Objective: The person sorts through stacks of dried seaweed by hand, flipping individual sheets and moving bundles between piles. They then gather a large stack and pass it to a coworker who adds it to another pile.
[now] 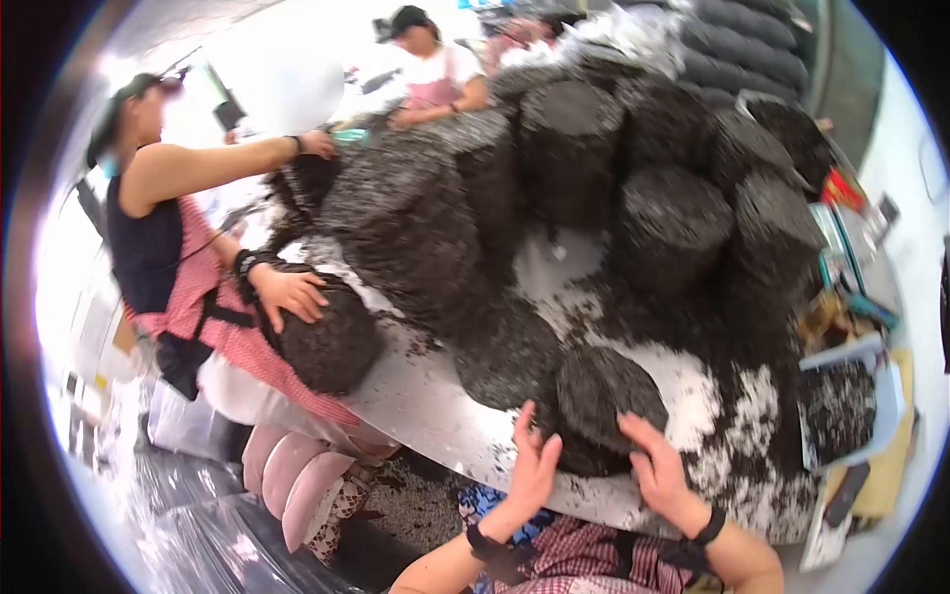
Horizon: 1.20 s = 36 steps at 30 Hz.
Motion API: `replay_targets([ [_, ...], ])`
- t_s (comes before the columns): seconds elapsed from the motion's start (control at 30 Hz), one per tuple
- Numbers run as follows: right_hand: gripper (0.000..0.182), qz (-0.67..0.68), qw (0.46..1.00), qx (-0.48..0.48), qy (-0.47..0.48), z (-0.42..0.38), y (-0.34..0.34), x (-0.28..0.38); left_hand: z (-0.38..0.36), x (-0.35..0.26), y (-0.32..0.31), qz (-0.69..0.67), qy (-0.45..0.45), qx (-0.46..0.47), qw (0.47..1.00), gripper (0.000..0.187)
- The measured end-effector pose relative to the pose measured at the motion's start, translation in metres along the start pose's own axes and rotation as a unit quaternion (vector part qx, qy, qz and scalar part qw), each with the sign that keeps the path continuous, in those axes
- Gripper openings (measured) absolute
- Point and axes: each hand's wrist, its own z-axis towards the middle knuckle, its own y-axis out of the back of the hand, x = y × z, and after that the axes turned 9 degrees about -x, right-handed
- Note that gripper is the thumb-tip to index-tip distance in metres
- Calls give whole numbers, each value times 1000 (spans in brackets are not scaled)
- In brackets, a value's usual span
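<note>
In front of me a short stack of dark, round, dried sheets, perhaps seaweed, tilts on the table's near edge. My left hand is at its left side, fingers spread, with nothing gripped. Fingers stretched out, my right hand touches the stack's right front edge. Just left of this stack lies another flat dark round pile. Under the tilted stack more dark sheets show, partly hidden by it.
Tall dark stacks fill the table's back, and loose crumbs litter its right. A co-worker's hand rests on a round stack at left; another person stands behind. A pale blue bin of dark scraps is at right.
</note>
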Motion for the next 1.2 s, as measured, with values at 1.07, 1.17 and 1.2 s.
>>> replay_targets([
  [1.07,58,240,809,-427,-324,-40,73,-55,-4,-6,-5,416,-221,236,850,57],
  [1.17,68,75,833,-429,-342,-64,77,-75,-7,1,-6,443,-228,245,832,55],
  [1.2,69,35,839,-417,-347,-71,78,-76,-8,0,-6,441,-224,248,833,55],
])
